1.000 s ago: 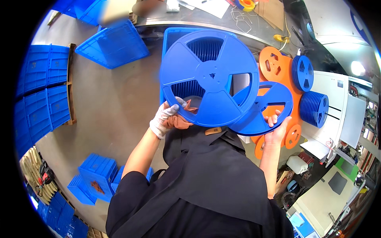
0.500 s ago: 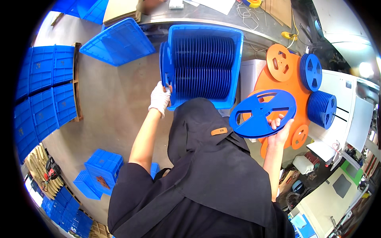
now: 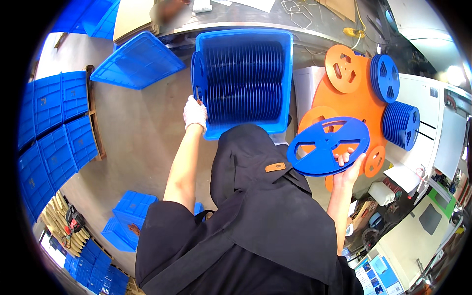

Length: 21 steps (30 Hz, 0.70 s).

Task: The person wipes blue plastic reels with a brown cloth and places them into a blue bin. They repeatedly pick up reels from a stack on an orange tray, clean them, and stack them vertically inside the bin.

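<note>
In its white glove, my left hand (image 3: 195, 114) is closed on the lower edge of a blue slotted reel (image 3: 197, 73). That reel stands nearly edge-on at the left wall of a blue plastic bin (image 3: 289, 73). Inside the bin, two rows of thin blue reels (image 3: 244, 101) are packed upright. On the right, my bare right hand (image 3: 350, 167) grips another blue reel (image 3: 328, 146) by its right rim, fingers showing through a cut-out. This reel is tilted, in front of a large orange disc (image 3: 361, 110). My thumb is partly hidden.
Blue reels are stacked on the orange disc's right side, at the top (image 3: 385, 78) and below (image 3: 400, 125). A blue lid (image 3: 138, 60) leans left of the bin. A metal workbench (image 3: 236, 17) runs behind. Stacked blue crates (image 3: 54, 118) stand on a pallet at far left.
The whole view has shifted slightly. My left hand and its reel sit closer over the bin's left wall. The right hand's reel has dropped a little, uncovering more of an orange reel behind it.
</note>
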Motion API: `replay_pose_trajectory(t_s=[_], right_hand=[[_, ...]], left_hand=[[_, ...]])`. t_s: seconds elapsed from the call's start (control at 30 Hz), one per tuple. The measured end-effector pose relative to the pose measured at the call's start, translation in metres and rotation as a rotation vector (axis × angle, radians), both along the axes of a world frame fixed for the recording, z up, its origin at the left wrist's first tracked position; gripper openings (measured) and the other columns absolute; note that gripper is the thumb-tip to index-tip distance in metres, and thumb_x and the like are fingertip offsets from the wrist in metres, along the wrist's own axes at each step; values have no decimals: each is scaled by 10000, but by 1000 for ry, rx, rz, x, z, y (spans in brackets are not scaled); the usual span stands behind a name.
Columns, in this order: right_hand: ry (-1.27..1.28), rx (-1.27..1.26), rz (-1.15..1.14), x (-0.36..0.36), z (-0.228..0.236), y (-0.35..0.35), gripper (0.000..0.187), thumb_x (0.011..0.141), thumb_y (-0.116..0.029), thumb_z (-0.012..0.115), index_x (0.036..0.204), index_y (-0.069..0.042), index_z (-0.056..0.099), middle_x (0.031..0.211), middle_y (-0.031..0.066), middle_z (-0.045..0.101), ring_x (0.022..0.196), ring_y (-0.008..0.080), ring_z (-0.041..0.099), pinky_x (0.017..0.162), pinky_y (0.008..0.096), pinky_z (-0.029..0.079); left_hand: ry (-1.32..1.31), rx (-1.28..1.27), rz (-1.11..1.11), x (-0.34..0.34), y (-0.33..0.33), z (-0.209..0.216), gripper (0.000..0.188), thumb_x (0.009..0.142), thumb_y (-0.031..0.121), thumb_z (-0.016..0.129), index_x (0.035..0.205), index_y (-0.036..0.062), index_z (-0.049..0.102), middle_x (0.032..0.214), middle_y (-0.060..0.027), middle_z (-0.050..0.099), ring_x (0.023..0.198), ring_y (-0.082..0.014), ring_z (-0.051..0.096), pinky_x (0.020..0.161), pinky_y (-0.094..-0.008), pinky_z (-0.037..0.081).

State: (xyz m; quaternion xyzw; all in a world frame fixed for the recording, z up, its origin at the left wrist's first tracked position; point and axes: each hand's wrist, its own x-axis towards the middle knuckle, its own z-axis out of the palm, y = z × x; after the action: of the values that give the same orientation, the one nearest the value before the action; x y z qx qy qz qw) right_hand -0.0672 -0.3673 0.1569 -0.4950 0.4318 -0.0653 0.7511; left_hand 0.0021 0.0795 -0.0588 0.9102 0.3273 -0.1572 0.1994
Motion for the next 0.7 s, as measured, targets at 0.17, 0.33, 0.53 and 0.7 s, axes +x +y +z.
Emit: replay_pose_trajectory(t_s=[0.17,0.33,0.53,0.7], right_hand=[[3,12,2,-3,-3,-2,567,996,-572,313,997,-50,534,631,-2,419,531,140,428,727,357,489],[12,-29,4,-8,-2,-5,571,995,-575,314,993,-50,541,626,-2,420,527,139,431,716,354,490],[-72,-32,29,-2,7,7,576,992,-580,311,968,-55,546,572,-25,352,474,109,371,682,329,472],[-301,194,26,1,23,3,579,953,-624,363,901,-73,534,529,-59,285,400,72,262,604,286,415]], left_hand=[[-17,-230,128,21,15,-44,190,933,222,526,1004,48,549,816,-181,653,755,-341,651,676,-431,517],[68,-523,289,47,5,-23,217,931,158,541,1126,64,535,789,-91,614,480,-156,537,358,-323,414],[-12,-586,482,-24,21,-72,656,854,150,681,1421,38,372,1049,-109,619,548,-171,579,491,-350,514],[-122,-727,434,-67,-4,-53,543,842,81,690,1342,52,479,1068,-63,637,798,-152,628,667,-302,539]])
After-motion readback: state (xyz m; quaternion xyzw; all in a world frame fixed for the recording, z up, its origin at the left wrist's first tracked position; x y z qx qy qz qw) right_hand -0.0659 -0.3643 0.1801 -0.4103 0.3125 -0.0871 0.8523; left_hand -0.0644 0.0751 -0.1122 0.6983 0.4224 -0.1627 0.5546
